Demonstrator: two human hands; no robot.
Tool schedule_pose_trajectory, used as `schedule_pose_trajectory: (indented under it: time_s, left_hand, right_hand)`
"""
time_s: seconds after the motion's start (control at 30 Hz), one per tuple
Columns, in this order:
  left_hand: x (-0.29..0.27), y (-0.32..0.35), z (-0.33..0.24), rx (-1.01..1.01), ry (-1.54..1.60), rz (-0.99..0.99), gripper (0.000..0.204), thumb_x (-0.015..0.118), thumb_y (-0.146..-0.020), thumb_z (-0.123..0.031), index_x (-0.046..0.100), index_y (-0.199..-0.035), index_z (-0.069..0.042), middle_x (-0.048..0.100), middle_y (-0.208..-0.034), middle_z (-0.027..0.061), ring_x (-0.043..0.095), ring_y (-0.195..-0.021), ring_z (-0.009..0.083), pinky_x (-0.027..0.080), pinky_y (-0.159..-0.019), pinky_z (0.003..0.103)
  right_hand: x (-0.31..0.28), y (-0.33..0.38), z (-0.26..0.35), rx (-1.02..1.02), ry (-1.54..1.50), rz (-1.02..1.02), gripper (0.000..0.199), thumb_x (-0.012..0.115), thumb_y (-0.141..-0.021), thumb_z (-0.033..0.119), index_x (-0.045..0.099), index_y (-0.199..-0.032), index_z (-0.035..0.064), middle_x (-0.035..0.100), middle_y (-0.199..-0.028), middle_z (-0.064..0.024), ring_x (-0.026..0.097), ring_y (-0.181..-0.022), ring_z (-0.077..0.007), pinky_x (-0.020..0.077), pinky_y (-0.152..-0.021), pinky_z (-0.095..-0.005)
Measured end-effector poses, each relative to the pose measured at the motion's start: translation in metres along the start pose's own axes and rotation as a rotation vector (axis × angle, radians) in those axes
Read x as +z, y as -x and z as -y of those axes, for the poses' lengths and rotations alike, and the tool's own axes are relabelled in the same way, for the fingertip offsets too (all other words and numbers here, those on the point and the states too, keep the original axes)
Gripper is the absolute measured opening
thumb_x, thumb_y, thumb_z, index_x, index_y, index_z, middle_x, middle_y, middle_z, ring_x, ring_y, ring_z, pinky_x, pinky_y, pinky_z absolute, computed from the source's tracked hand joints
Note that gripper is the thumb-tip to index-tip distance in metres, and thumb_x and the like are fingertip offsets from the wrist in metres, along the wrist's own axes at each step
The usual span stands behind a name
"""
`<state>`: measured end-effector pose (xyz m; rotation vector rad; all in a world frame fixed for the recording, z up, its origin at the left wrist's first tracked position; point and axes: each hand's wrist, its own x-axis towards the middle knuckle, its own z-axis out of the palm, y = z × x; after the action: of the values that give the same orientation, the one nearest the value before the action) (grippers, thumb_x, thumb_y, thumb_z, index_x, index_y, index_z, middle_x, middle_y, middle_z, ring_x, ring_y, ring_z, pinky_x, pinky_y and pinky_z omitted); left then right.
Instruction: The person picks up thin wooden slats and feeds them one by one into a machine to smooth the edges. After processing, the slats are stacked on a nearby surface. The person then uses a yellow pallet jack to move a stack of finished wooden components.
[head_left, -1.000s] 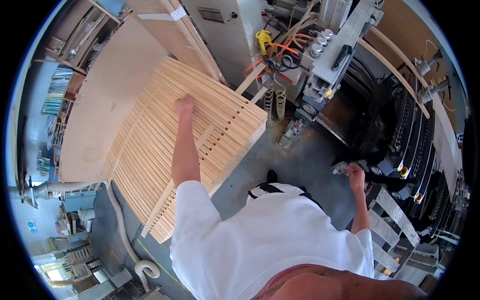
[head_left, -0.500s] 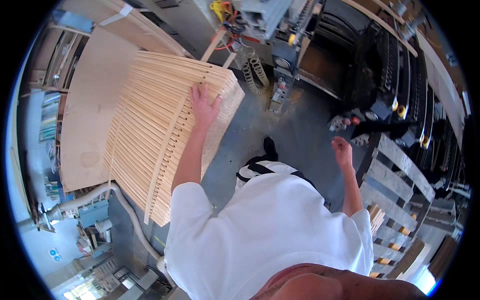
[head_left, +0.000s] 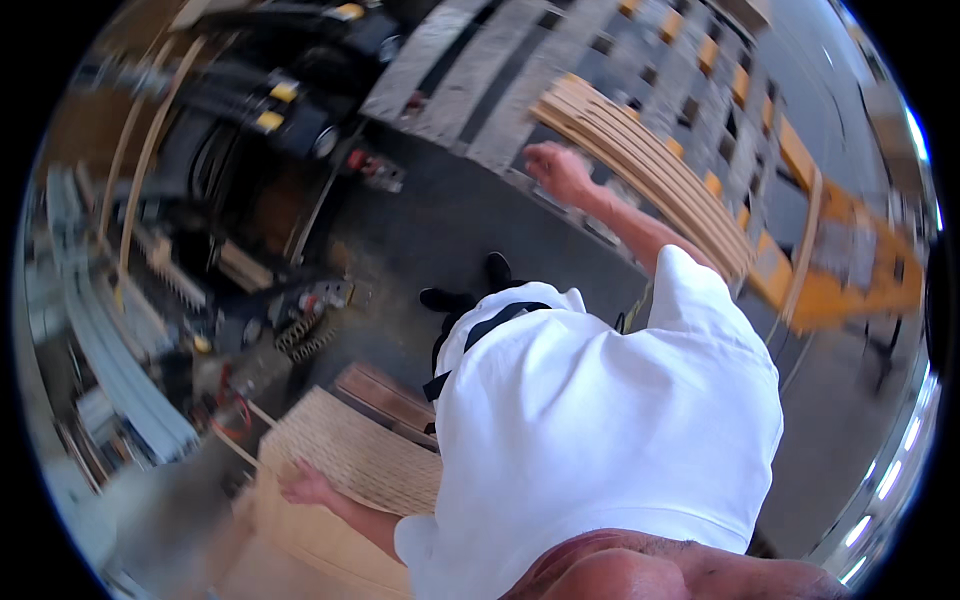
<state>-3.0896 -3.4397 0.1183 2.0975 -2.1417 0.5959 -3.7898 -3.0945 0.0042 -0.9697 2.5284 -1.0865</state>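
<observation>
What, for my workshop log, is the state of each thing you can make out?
Pallet: partly covered, bare slats showing.
Strips: lying side by side on the pallet.
Stack: piled, ends showing.
Hose: coiled.
Left hand: open, fingers spread, at the stack; contact unclear.
Right hand: fingers bent, beside the strips; grip unclear.

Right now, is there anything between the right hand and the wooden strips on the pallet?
Nothing visible stands between them: the right hand is just beside the wooden strips, near one end.
</observation>
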Motion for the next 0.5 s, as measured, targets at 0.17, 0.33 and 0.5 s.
schedule_pose_trajectory:
  time_s: [0.17, 0.33, 0.5]
  left_hand:
    - [-0.027, -0.021, -0.090, 0.253, 0.439, -0.249, 0.052, 0.070, -0.085, -0.027, 0.054, -0.120, 0.009, 0.058, -0.117, 0.0281, 0.054, -0.110, 0.0433, 0.041, -0.098, 0.048]
    - [-0.062, 0.004, -0.292, 0.575, 0.733, 0.118, 0.045, 0.066, -0.088, -0.026, 0.057, -0.117, 0.007, 0.059, -0.116, 0.0251, 0.055, -0.108, 0.0388, 0.042, -0.096, 0.044]
    - [-0.066, 0.023, -0.380, 0.630, 0.992, 0.500, 0.046, 0.066, -0.088, -0.024, 0.056, -0.124, 0.003, 0.051, -0.132, 0.0228, 0.047, -0.124, 0.0355, 0.035, -0.108, 0.040]
  right_hand:
    - [-0.060, 0.071, -0.041, 0.117, 0.452, -0.390, 0.030, 0.065, -0.080, 0.014, 0.062, -0.110, 0.0080, 0.063, -0.106, -0.0118, 0.059, -0.099, -0.0339, 0.0483, -0.084, -0.0437]
    - [-0.082, 0.133, -0.105, 0.202, 0.763, -0.513, 0.038, 0.062, -0.075, 0.008, 0.059, -0.114, 0.0088, 0.060, -0.109, -0.0101, 0.056, -0.102, -0.0315, 0.0464, -0.085, -0.0429]
    - [-0.082, 0.133, -0.104, 0.191, 0.769, -0.525, 0.034, 0.062, -0.076, 0.009, 0.059, -0.111, 0.0097, 0.058, -0.104, -0.0091, 0.056, -0.097, -0.0308, 0.0463, -0.084, -0.0430]
